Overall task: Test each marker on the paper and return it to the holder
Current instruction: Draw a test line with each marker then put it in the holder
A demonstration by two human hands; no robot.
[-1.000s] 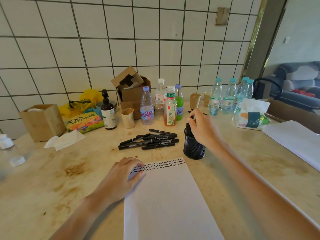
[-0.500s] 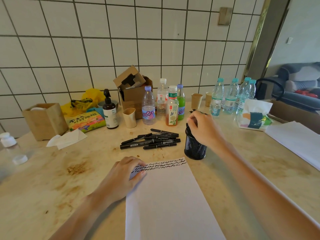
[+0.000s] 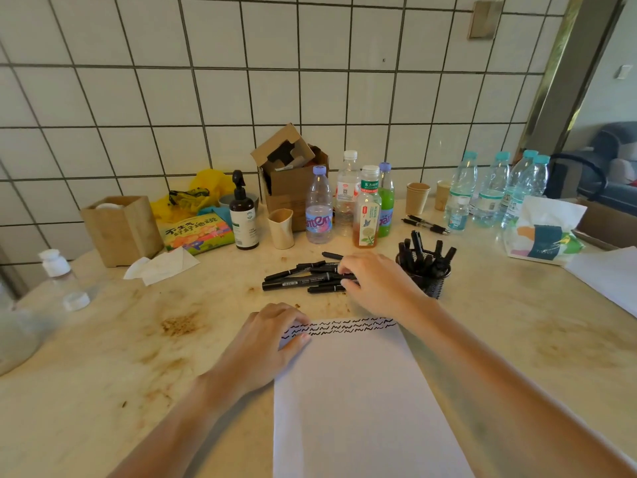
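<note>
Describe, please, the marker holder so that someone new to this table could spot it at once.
Start at the white paper in front of the person; just past its far right corner stands the holder, right of the loose markers. It is the only black mesh cup, bristling with upright markers; the paper cups nearby are tan.

The right hand [image 3: 377,282] is off the holder [image 3: 425,272] now and sits on the loose markers [image 3: 303,276]; its fingers curl onto them.

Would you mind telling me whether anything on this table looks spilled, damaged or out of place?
Yes: brownish stains mark the table left of the paper, a crumpled tissue lies loose, and a small white cap sits off its bottle.
</note>
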